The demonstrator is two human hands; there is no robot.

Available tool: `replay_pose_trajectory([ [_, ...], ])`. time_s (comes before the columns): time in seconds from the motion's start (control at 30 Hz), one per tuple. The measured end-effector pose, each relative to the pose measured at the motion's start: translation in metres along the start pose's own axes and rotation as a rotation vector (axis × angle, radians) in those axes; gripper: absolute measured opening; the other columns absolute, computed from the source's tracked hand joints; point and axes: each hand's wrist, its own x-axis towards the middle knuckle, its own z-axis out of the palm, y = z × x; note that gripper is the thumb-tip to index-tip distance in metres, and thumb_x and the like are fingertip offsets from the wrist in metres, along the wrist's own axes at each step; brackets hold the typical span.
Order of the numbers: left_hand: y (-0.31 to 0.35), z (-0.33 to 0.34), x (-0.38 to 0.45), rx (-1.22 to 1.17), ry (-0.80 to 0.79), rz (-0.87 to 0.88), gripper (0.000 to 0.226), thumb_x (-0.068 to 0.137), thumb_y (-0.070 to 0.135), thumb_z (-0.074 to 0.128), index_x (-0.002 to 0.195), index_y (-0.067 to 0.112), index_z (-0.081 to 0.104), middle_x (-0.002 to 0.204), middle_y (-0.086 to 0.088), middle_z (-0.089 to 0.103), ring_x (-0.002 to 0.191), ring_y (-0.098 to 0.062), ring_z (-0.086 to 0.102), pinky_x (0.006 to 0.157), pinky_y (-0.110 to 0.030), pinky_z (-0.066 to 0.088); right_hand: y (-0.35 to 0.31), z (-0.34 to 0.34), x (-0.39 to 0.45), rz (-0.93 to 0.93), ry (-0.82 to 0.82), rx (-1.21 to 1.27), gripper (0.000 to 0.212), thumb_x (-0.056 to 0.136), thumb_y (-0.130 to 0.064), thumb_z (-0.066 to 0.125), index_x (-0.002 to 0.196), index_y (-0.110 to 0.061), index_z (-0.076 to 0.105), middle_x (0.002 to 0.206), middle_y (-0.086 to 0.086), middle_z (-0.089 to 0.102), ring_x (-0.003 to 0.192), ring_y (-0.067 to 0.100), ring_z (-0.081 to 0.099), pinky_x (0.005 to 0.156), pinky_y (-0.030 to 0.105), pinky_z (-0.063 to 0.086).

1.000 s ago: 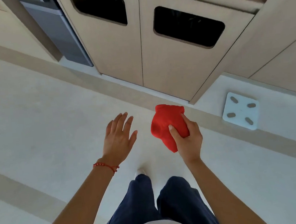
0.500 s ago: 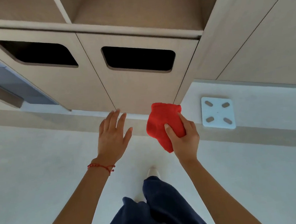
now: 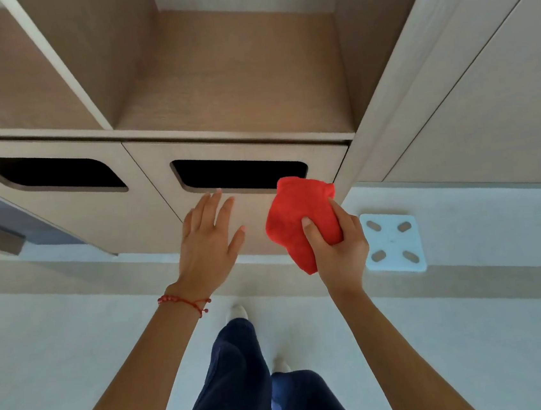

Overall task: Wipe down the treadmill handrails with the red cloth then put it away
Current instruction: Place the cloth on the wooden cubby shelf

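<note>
Head view — right hand (image 3: 337, 248) clutches red cloth (image 3: 300, 215), left hand (image 3: 208, 244) splayed.

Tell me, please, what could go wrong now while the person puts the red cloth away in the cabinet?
The bunched red cloth is pinched only at its lower part by the right hand, so it could slip to the floor. The open left hand reaches toward the dark rounded cutout in the wooden cabinet door; fingers may get caught on its edge.

Pale floor (image 3: 78, 358) – white scale (image 3: 393, 242), cabinet (image 3: 150, 217)
</note>
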Motion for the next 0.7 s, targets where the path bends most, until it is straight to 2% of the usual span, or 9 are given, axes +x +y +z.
replay_pose_trajectory([
  [0.2, -0.023, -0.008, 0.061, -0.03, 0.023, 0.066, 0.049, 0.091, 0.031, 0.048, 0.126, -0.003, 0.052, 0.133, -0.026, 0.048, 0.125, -0.042, 0.041, 0.099, -0.058, 0.038, -0.028, 0.032, 0.044, -0.002, 0.083, -0.002, 0.059, 0.071, -0.055, 0.063, 0.123, -0.031, 0.053, 0.097, -0.011, 0.054, 0.082, -0.007, 0.053, 0.061, 0.004, 0.037],
  [0.3, -0.037, -0.019, 0.091, -0.03, 0.022, 0.097, 0.055, 0.09, 0.037, 0.037, 0.123, -0.003, 0.054, 0.132, -0.025, 0.049, 0.124, -0.042, 0.043, 0.097, -0.055, 0.038, -0.042, 0.05, 0.065, 0.005, 0.13, 0.005, 0.059, 0.069, -0.055, 0.063, 0.122, -0.032, 0.053, 0.098, -0.012, 0.054, 0.083, -0.01, 0.053, 0.059, 0.002, 0.039],
  [0.4, -0.053, -0.025, 0.118, -0.039, 0.039, 0.134, 0.046, 0.09, 0.029, 0.054, 0.122, -0.004, 0.055, 0.131, -0.026, 0.05, 0.122, -0.042, 0.045, 0.096, -0.056, 0.039, -0.055, 0.066, 0.086, 0.024, 0.178, 0.009, 0.058, 0.069, -0.056, 0.063, 0.121, -0.033, 0.054, 0.1, -0.011, 0.054, 0.085, -0.011, 0.051, 0.061, 0.001, 0.036],
  [0.47, -0.062, -0.025, 0.135, -0.034, 0.043, 0.149, 0.045, 0.086, 0.02, 0.064, 0.124, -0.003, 0.054, 0.133, -0.025, 0.048, 0.123, -0.042, 0.043, 0.096, -0.056, 0.038, -0.061, 0.075, 0.098, 0.034, 0.216, 0.014, 0.057, 0.069, -0.056, 0.063, 0.121, -0.033, 0.055, 0.099, -0.011, 0.055, 0.085, -0.008, 0.052, 0.066, 0.004, 0.035],
  [0.57, -0.071, -0.024, 0.154, -0.025, 0.01, 0.15, 0.048, 0.088, 0.023, 0.061, 0.128, -0.001, 0.05, 0.138, -0.022, 0.044, 0.128, -0.039, 0.038, 0.1, -0.053, 0.033, -0.066, 0.083, 0.115, 0.053, 0.252, 0.006, 0.057, 0.069, -0.056, 0.063, 0.121, -0.033, 0.056, 0.098, -0.01, 0.055, 0.084, 0.001, 0.053, 0.07, 0.013, 0.038],
  [0.7, -0.072, -0.018, 0.173, -0.023, -0.017, 0.16, 0.048, 0.09, 0.025, 0.058, 0.129, -0.001, 0.049, 0.138, -0.022, 0.044, 0.128, -0.039, 0.038, 0.102, -0.054, 0.032, -0.067, 0.089, 0.136, 0.068, 0.258, -0.007, 0.055, 0.073, -0.05, 0.067, 0.122, -0.03, 0.055, 0.103, -0.006, 0.057, 0.091, 0.007, 0.053, 0.076, 0.018, 0.039],
])
